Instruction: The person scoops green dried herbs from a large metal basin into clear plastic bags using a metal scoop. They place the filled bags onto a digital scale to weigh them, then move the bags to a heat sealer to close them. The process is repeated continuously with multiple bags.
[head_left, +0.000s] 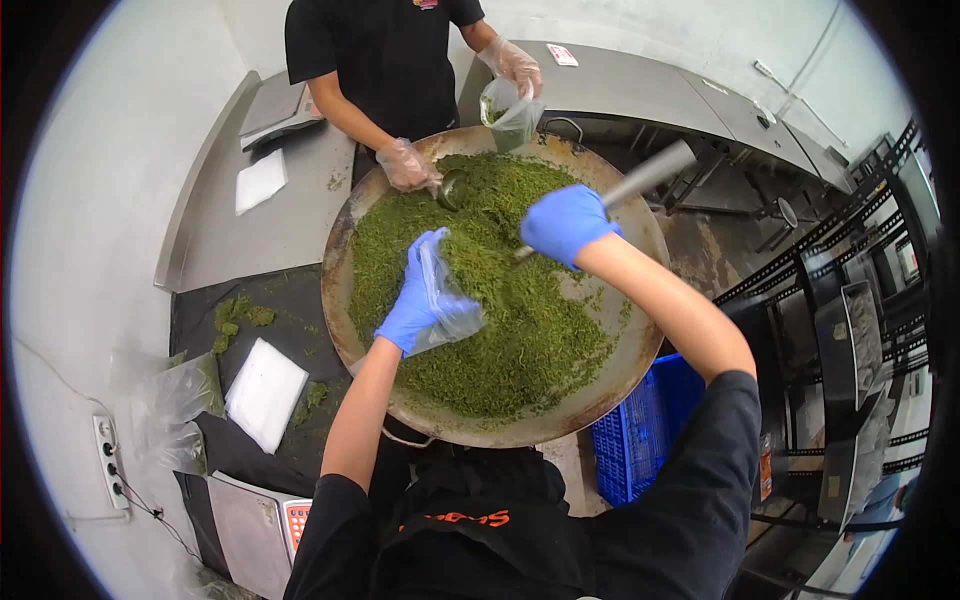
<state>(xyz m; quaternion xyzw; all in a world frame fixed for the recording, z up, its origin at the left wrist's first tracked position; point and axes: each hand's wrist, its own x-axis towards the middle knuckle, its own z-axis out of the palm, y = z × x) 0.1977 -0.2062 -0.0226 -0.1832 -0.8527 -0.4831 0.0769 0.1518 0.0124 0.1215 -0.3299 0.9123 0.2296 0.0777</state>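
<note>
A wide, rusty-rimmed metal pan point(638, 372) holds a heap of shredded green leafy food point(500, 370). Over the left half of the heap, my left hand point(412, 302), in a blue glove, grips a clear plastic bag point(452, 318). My right hand point(565, 225), gloved in blue too, is wrapped round a long-handled metal tool point(655, 172). Its handle slants up to the right, blurred by motion. The lower end points into the green heap, and its head cannot be made out. Some green shreds show at the bag's opening.
Across the pan a co-worker's gloved hands hold a ladle point(453, 188) and a part-filled bag point(512, 118). Stacked white bags point(266, 395) and a scale point(250, 530) lie at left. A blue crate point(640, 430) stands below the pan's right side, racks point(850, 330) further right.
</note>
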